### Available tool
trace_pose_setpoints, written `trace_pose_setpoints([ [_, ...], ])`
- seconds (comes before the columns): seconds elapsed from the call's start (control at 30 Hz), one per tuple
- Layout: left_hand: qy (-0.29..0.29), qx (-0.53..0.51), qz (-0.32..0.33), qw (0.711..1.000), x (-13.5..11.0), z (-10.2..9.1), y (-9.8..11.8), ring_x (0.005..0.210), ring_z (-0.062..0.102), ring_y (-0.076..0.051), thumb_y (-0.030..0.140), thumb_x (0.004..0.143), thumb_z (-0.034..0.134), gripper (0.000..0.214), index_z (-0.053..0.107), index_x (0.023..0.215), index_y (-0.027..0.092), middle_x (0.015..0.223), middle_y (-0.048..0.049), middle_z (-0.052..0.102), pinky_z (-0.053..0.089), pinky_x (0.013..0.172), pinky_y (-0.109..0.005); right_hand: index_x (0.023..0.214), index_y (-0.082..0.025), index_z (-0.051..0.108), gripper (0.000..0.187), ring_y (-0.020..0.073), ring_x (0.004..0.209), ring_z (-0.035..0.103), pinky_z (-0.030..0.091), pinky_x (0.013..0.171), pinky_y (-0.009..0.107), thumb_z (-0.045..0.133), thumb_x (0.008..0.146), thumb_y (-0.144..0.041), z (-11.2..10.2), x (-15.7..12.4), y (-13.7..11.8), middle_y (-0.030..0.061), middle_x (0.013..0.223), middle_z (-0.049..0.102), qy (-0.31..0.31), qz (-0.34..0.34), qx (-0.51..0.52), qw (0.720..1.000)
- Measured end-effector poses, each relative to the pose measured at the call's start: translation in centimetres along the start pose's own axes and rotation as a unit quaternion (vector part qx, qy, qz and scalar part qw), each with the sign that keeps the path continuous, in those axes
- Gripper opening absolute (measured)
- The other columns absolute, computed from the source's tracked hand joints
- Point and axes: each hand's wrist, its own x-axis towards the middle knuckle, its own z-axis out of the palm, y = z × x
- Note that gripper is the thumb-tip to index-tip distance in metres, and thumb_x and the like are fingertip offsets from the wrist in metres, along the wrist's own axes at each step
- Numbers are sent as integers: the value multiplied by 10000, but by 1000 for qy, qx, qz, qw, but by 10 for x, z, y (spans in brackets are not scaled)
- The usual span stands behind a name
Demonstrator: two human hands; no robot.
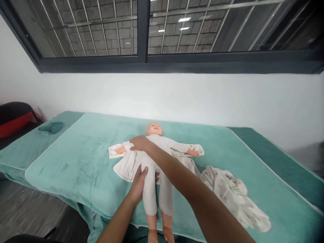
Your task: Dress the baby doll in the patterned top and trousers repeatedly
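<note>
A baby doll (155, 129) lies on its back in a white long-sleeved top and white leggings, its bare feet at the near edge. My left hand (138, 185) wraps round the doll's thigh on the left side, with fingertips showing between the legs. Across the doll's body reaches my right arm, and my right hand (141, 143) curls over the upper part of its left-side sleeve. Open white cloth (129, 165) spreads beneath the doll. Wide cuffs of a garment (114, 151) lie under both doll hands. My right forearm hides part of the doll's trunk.
A crumpled white printed cloth (230, 192) lies to the right on the green-covered bed (83, 162). Behind the bed rises a white wall (177, 98) below a dark-framed window (152, 64). A black and red object (17, 123) stands at far left.
</note>
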Motion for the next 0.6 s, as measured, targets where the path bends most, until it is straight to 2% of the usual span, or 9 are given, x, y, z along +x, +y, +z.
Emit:
trace_pose_setpoints([
  [0.1,13,134,30,990,8,-16,13,1150,662,-339,623,875,620,581,662,1291,219,1209,-150,715,576,882,-428,1192,-249,676,366,276,1042,662,438,837,340,537,980,-514,1,-14,6,96,1164,718,36,2,-3,999],
  [0.17,20,265,81,961,20,-28,28,1131,651,-341,586,884,607,495,715,1206,226,1191,-126,721,554,919,-454,1242,-265,658,394,279,1075,649,424,854,344,503,998,-534,0,-28,15,94,1177,713,83,13,8,996],
  [0.2,37,328,133,934,29,-33,37,1133,641,-335,533,889,611,435,723,1181,231,1195,-113,717,527,971,-470,1262,-270,651,408,282,1087,644,420,857,346,497,1001,-543,-1,-35,20,94,1185,711,102,24,15,994],
  [0.27,107,440,247,857,51,-43,56,1215,579,-341,391,868,642,317,727,1122,220,1236,-126,687,423,1100,-488,1292,-276,642,429,288,1101,638,417,862,352,485,1005,-553,-3,-47,29,97,1200,707,115,51,22,992],
  [0.33,195,529,269,781,73,-52,74,1269,521,-375,308,839,655,284,709,1093,192,1262,-170,650,369,1118,-516,1302,-277,643,434,294,1108,636,415,870,362,477,1009,-550,-4,-54,35,99,1206,705,104,74,19,992],
  [0.37,223,556,250,761,83,-57,81,1267,513,-393,293,825,665,253,702,1047,179,1242,-191,646,371,1096,-523,1302,-276,646,434,296,1112,635,414,875,367,476,1009,-547,-4,-56,36,101,1208,705,97,79,16,992],
  [0.43,252,560,209,761,100,-65,93,1225,535,-406,273,789,694,143,674,895,179,1131,-200,668,398,1031,-501,1305,-273,648,436,300,1121,631,411,885,372,478,1008,-543,-4,-58,37,107,1219,702,91,80,9,993],
  [0.5,250,535,188,785,111,-74,102,1123,593,-375,256,778,690,88,620,770,203,971,-158,689,427,953,-443,1310,-269,647,438,300,1127,628,409,890,373,479,1009,-538,-4,-58,35,110,1227,700,93,77,6,993],
  [0.6,249,498,195,808,115,-88,114,957,631,-288,270,842,604,86,584,777,218,867,-85,679,438,860,-367,1297,-273,653,419,291,1106,634,407,884,374,479,1010,-525,-4,-59,33,104,1207,706,99,79,6,992],
])
